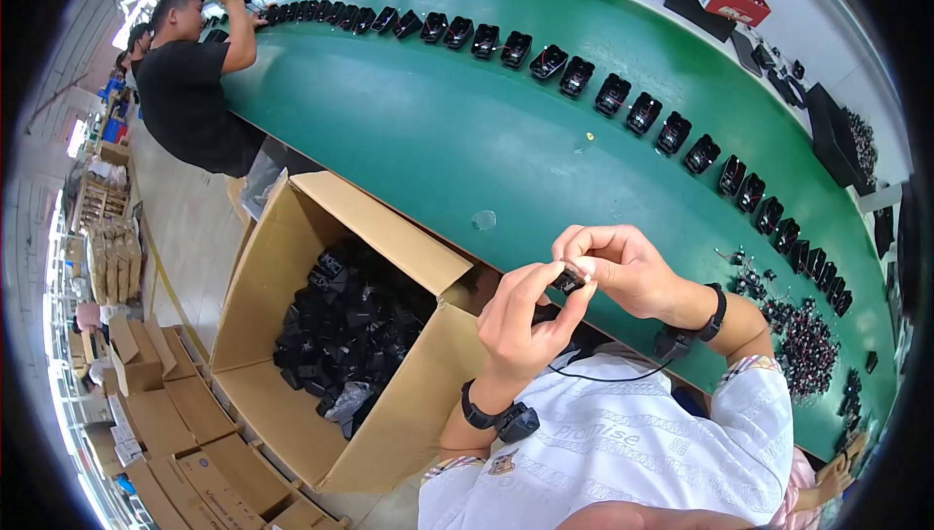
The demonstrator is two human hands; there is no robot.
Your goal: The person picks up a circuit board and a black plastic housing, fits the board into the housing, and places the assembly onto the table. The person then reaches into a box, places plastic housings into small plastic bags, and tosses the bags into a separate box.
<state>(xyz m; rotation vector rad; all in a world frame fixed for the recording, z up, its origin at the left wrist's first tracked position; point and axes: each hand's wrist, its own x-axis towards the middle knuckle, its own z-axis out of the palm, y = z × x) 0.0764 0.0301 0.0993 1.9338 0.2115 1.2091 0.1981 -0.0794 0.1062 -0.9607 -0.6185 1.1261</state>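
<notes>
Between my two hands is a small black part [567,282], its kind too small to make out. My left hand [520,326] pinches it from the left with thumb and fingertips. From the right, my right hand [628,262] is closed at its far side, thumb and forefinger pressed together against it. Both hands are held up over the near edge of the green table [409,111]. Fingers hide much of the part.
Black open housings [613,94] stand in a long curved row along the table. A pile of small wired parts [803,345] lies at the right. Left of me, a cardboard box [394,433] holds many black pieces [336,335]. A co-worker [190,92] works at the far left.
</notes>
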